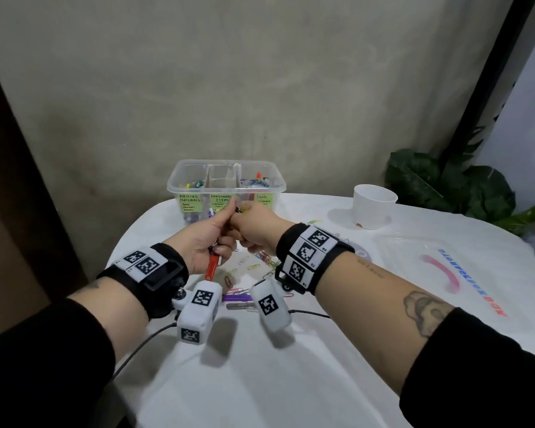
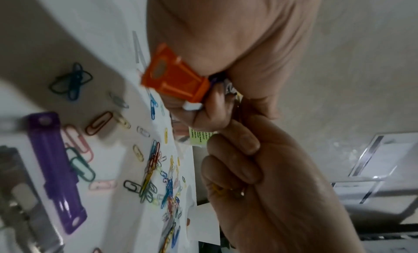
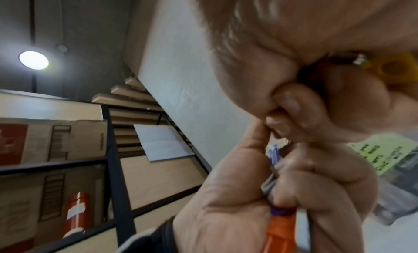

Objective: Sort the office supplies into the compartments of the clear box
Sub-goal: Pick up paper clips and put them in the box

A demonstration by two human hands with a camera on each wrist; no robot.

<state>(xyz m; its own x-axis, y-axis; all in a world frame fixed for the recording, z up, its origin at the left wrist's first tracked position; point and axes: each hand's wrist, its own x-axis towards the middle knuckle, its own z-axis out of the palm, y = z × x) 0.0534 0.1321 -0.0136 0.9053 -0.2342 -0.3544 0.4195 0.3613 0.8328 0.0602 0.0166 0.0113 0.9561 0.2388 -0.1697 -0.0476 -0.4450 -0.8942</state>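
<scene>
Left hand (image 1: 209, 239) fisted round orange cutter (image 1: 212, 265); right hand (image 1: 257, 230) touching.

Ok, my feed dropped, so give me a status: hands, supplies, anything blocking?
Left hand grips orange clip. Right hand fisted on small yellow item, touching left. Paper clips loose on table. Clear box unobstructed.

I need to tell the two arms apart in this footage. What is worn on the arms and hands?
Both arms have black sleeves pushed up and tattooed forearms. Each wrist carries a black band with white square-code markers and a white, marker-covered camera block trailing a thin black cable, by the left hand and the right hand.
</scene>
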